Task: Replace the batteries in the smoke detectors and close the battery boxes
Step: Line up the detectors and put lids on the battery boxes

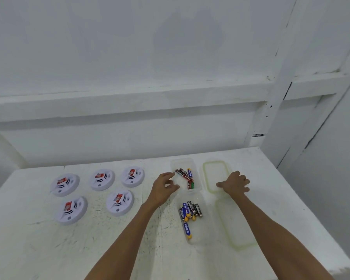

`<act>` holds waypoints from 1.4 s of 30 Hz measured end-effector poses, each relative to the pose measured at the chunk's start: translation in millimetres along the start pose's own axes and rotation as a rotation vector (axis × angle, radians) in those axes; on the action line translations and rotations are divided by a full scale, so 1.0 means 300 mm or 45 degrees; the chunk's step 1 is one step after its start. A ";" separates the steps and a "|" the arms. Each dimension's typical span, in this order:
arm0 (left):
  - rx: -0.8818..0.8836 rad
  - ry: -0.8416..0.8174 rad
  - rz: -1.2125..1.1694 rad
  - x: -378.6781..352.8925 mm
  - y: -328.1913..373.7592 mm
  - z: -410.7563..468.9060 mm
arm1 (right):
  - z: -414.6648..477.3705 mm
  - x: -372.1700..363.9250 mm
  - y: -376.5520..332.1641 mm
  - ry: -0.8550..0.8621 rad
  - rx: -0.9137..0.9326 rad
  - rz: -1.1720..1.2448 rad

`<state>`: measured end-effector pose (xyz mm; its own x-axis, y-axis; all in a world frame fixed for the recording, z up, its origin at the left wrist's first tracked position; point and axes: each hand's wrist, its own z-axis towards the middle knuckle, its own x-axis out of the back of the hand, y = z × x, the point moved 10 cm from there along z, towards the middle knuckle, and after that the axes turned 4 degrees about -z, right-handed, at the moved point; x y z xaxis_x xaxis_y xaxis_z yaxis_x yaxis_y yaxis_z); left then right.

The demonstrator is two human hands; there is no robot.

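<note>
The left hand (163, 187) is reaching, fingers loosely curved around nothing, beside the far battery box (176, 164). The right hand (234, 183) is resting flat on the far lid (216, 173).

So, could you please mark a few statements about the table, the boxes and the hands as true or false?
1. Five smoke detectors lie on the table. True.
2. Both battery boxes have their lids on. False: the far lid and the near lid lie on the table to the right of the boxes.
3. The right hand rests on the far lid. True.
4. The left hand holds a smoke detector. False: it is at the left edge of the far box, apart from the detectors.
5. The near box is empty. False: it holds several batteries.
</note>
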<state>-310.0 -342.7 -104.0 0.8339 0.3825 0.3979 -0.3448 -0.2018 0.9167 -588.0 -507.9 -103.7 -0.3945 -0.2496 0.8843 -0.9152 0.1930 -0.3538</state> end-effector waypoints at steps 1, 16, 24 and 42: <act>0.000 0.001 -0.011 -0.001 -0.002 -0.002 | 0.007 0.002 -0.003 -0.016 0.014 0.089; 0.046 -0.048 -0.125 -0.042 0.019 0.045 | -0.310 0.054 -0.480 0.174 0.782 0.187; 0.195 0.030 -0.586 -0.022 0.026 0.032 | -0.403 -0.041 -0.499 0.201 1.055 -0.089; 0.486 0.034 -0.661 -0.008 -0.065 0.088 | -0.183 -0.066 -0.330 -0.082 0.537 0.186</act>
<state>-293.8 -363.5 -123.8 0.8381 0.5382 -0.0887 0.2825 -0.2893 0.9146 -485.0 -469.9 -69.5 -0.5141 -0.3097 0.7998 -0.7977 -0.1699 -0.5786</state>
